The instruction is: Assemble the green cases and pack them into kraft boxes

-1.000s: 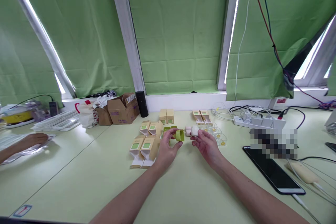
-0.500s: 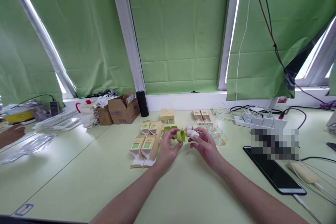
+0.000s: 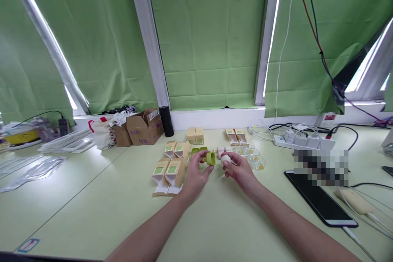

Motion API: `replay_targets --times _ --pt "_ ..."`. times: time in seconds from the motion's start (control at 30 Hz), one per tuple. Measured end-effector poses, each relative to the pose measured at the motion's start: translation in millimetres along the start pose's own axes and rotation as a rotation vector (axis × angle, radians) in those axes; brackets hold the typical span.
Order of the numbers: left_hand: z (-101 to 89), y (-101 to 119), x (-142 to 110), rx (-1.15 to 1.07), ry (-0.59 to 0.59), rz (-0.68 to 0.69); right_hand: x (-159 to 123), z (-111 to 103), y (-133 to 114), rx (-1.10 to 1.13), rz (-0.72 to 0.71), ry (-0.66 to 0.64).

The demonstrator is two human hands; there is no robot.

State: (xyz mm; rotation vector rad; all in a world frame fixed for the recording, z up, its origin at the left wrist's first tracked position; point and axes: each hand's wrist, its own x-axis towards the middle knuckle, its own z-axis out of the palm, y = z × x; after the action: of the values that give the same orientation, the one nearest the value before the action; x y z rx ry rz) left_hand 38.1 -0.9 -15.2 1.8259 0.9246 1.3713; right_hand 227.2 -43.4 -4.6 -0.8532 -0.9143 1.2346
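Note:
My left hand point(image 3: 198, 173) grips a small green cup-shaped holder point(image 3: 211, 158), its open side turned to the right. Just across from it, my right hand point(image 3: 241, 169) pinches a small white rounded piece point(image 3: 226, 159) between thumb and fingers. A short gap separates the two pieces. Behind my left hand lie more green holders point(image 3: 195, 150), partly hidden by the fingers. Pale pink pieces point(image 3: 220, 152) sit behind the gap between my hands. Clear plastic cups with yellow bits inside point(image 3: 259, 163) stand beyond my right hand.
Open cardboard boxes with green windows point(image 3: 172, 169) stand left of my hands; closed small boxes point(image 3: 195, 135) and open boxes point(image 3: 236, 136) are farther back. A phone point(image 3: 321, 198) with a cable lies at right, near a power strip point(image 3: 303, 142). A larger carton point(image 3: 145, 127) stands back left.
The white piece has turned in my right fingers and shows a rounder end. My left hand has hardly moved. Another person's hand at the far left has gone out of view.

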Motion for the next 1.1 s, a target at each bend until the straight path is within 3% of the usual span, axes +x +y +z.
replay_targets --times 0.13,0.27,0.67,1.1 --pt "-0.3 -3 1 0.01 0.006 0.011 -1 1 -6 0.081 -0.052 -0.055" --pt "-0.3 -3 1 0.02 0.023 0.023 0 0 -5 0.097 -0.09 -0.026" --pt "1.1 7 -2 0.045 0.019 0.055 -2 3 -2 -0.183 -0.18 -0.052" --pt "3.5 20 -5 0.082 0.001 0.055 -2 3 0 -0.235 -0.188 -0.063"
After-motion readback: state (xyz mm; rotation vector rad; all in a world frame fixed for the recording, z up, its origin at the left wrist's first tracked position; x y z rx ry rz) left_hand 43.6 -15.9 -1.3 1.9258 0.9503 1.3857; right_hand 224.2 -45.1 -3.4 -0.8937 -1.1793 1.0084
